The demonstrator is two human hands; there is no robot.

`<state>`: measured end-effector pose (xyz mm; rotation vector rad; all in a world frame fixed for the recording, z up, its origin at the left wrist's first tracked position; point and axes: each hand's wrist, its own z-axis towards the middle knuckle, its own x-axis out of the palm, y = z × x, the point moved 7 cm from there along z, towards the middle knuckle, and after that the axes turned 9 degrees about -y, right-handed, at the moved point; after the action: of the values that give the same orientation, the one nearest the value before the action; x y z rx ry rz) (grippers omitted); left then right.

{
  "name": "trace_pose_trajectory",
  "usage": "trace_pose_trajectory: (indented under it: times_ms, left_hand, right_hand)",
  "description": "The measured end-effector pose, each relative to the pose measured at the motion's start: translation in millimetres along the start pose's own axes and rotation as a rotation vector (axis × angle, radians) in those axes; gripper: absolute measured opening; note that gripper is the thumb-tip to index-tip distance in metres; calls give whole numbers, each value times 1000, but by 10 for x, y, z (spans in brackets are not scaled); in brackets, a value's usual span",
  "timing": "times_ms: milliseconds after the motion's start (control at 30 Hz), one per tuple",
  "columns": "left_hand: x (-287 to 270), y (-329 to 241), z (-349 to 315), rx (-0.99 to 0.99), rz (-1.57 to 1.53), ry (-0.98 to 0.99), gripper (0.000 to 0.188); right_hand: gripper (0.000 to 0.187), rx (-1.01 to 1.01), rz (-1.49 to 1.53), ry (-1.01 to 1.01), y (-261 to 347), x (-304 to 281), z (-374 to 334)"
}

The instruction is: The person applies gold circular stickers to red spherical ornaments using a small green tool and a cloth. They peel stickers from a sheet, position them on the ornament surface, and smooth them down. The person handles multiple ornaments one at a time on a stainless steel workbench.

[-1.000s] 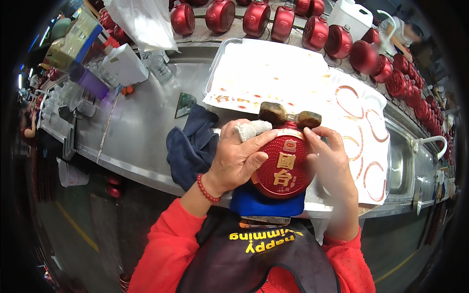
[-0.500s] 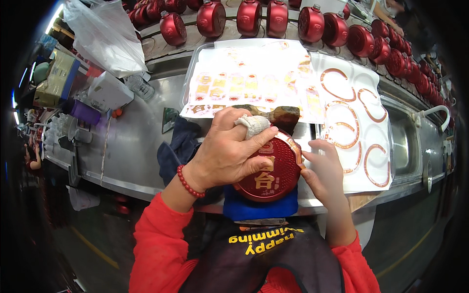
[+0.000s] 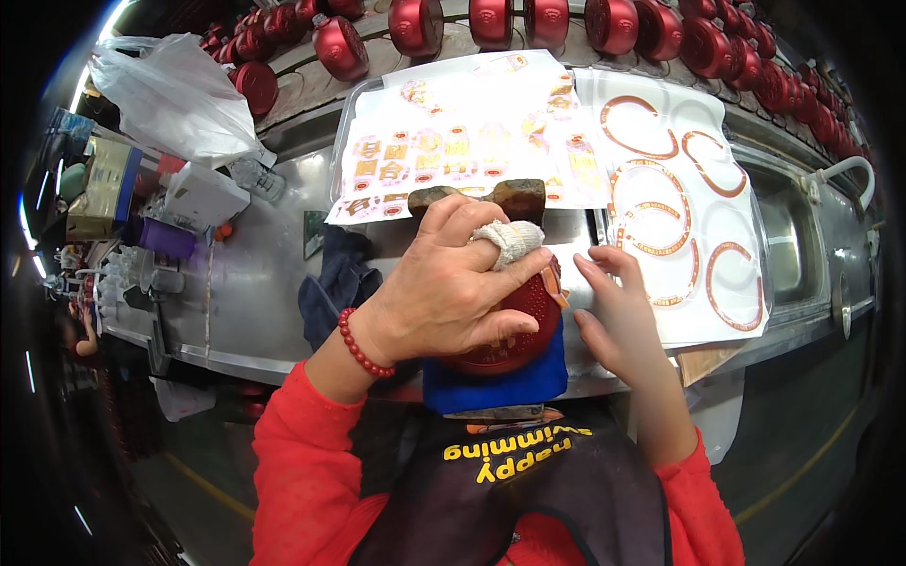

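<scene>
A round, flat red bottle (image 3: 514, 344) with a dimpled face lies on a folded blue cloth (image 3: 495, 389) in front of me. My left hand (image 3: 439, 288) reaches across it, its curled fingers holding a crumpled white knit cloth (image 3: 510, 242). The index fingertip of that hand touches the bottle's upper right rim, beside a curved orange-gold decal strip (image 3: 555, 283); the strip's free end sticks out past the rim. My right hand (image 3: 618, 307), slightly blurred, is off the bottle just to its right, fingers apart. Much of the bottle's face is hidden under my left hand.
Beyond the bottle stands a dark, worn support block (image 3: 517, 198). White decal sheets (image 3: 472, 104) and a sheet of red ring-shaped strips (image 3: 698, 321) cover the bench. Red bottles (image 3: 415, 26) line the back. A navy cloth (image 3: 340, 292) lies left; a sink (image 3: 791, 255) is right.
My right hand has let go of the strip and moved away to the right. My left hand has slid down over the bottle's face, covering its gold lettering. The view has shifted slightly.
</scene>
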<state>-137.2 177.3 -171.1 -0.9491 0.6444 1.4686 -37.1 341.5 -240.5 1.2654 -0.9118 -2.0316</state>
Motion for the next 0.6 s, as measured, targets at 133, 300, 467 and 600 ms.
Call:
trace_pose_trajectory:
  times_ms: [133,300,467,600]
  left_hand:
    - [18,-78,38,15,17,53,62]
    - [15,-119,47,5,37,46,62]
    - [59,-350,39,16,-65,50,56]
    - [-3,-576,-37,57,-254,101,52]
  right_hand:
    - [33,-91,32,42,-65,193,-4]
    - [21,-281,-182,-174,127,-104,-123]
    - [33,-383,27,282,520,-293,-463]
    - [42,-256,128,188,420,-393,-307]
